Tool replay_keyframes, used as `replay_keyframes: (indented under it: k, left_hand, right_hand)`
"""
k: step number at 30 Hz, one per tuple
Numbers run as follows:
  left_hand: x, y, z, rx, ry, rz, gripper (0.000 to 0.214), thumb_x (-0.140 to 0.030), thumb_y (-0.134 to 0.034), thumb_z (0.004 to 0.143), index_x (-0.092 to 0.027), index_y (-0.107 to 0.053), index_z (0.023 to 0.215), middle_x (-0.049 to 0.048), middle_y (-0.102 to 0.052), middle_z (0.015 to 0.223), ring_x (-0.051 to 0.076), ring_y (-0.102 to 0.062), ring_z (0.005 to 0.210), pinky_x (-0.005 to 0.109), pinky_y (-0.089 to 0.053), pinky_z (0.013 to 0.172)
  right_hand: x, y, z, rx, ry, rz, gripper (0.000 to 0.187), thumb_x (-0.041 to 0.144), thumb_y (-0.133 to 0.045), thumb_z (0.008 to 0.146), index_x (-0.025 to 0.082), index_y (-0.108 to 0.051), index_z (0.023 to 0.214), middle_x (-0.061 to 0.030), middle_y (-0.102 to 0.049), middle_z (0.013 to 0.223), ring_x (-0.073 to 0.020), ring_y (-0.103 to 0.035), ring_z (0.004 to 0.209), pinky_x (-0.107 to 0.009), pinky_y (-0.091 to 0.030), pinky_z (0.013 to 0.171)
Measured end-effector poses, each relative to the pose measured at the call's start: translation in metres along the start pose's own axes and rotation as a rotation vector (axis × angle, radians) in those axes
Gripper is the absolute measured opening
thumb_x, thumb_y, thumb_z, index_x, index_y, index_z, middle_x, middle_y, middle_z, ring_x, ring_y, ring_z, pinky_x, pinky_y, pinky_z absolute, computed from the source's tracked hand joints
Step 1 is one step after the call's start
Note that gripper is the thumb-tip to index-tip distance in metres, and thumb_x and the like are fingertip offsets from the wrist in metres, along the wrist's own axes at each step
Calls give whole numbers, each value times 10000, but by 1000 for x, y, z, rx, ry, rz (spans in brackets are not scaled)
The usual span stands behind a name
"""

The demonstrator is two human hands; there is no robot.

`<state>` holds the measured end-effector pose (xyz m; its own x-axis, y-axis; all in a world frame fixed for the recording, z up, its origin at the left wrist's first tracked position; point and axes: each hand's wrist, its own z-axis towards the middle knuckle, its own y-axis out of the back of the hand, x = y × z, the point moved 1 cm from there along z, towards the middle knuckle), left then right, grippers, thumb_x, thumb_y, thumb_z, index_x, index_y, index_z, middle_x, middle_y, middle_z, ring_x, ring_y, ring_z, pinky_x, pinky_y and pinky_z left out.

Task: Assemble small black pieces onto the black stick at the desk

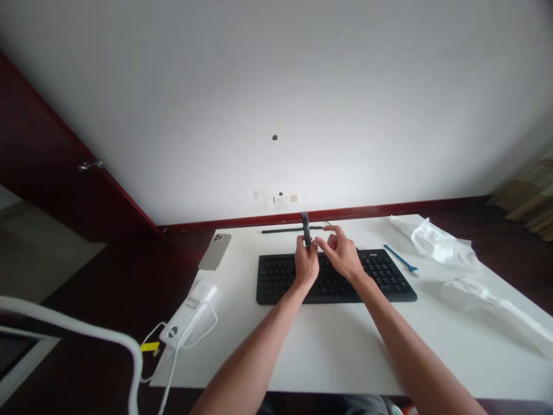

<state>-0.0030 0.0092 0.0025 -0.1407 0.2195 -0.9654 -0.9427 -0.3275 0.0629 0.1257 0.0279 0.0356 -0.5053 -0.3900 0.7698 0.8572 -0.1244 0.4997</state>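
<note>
My left hand (306, 263) is closed around the lower end of a narrow black object (306, 226) that stands upright above the keyboard; its kind is unclear. My right hand (340, 249) is just to the right, its thumb close to my left fingertips and its index finger stretched forward, seemingly gripping nothing. Whether the right thumb touches the black object I cannot tell. Beneath both hands lies a black keyboard (276, 293), its middle partly covered by them. Behind them a thin dark strip (280, 231) runs along the table's far side.
On the white table (337, 346) a phone (216, 252) and a white power strip (189, 314) with cables lie left. A slim blue tool (401, 259) rests right of the keyboard, near crumpled white plastic wrapping (440, 242). A white tube (73, 323) crosses the lower left.
</note>
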Motion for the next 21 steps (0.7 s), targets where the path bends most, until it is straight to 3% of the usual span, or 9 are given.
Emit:
replay_keyframes:
  k: [3, 5, 7, 12, 16, 21]
  left_hand:
    - [-1, -2, -5, 109, -26, 147, 218, -432, -485, 1040, -228, -507, 1111, 1, -642, 723, 187, -627, 635, 259, -422, 615]
    - [-1, -3, -8, 168, -32, 260, 210, -401, -467, 1046, -234, -486, 1171, 11, -669, 719, 207, -658, 628, 265, -423, 595]
    - [-1, -4, -10, 199, -58, 377, 237, -369, -449, 1048, -228, -463, 1237, 37, -705, 755, 235, -697, 670, 282, -451, 605]
    - [-11, 5, -13, 358, -321, 752, 447, -308, -432, 1036, -127, -386, 1442, 128, -741, 910, 289, -723, 790, 378, -544, 707]
    - [-22, 49, -15, 402, -553, 801, 361, -345, -534, 1014, -191, -529, 1340, 124, -706, 1123, 286, -675, 1034, 433, -544, 919]
    - [-5, 133, -10, 198, -490, 746, 212, -292, -513, 1035, -233, -639, 1195, 84, -689, 1134, 249, -629, 1087, 423, -495, 1009]
  right_hand:
    - [-7, -9, 0, 107, -39, 30, 431, 582, -555, 967, 195, -714, 1072, 46, -506, 560, -162, -470, 548, -289, -372, 598]
    - [-11, -12, 2, 120, -45, 58, 458, 585, -514, 985, 186, -732, 933, 2, -593, 621, -178, -521, 607, -297, -394, 627]
    - [-15, -13, 4, 114, -26, 107, 459, 573, -511, 989, 177, -731, 914, -17, -640, 677, -189, -553, 650, -302, -413, 647]
    - [-19, -13, 3, 100, -69, 314, 437, 578, -611, 934, 166, -753, 958, -47, -716, 771, -222, -634, 735, -306, -485, 677]
    - [-17, -18, 1, 22, -102, 335, 459, 604, -654, 900, 157, -754, 918, -54, -705, 759, -201, -608, 688, -298, -470, 644]
    - [-17, -27, -3, 39, -191, 340, 499, 642, -652, 889, 149, -728, 892, 20, -508, 573, -135, -434, 521, -267, -308, 491]
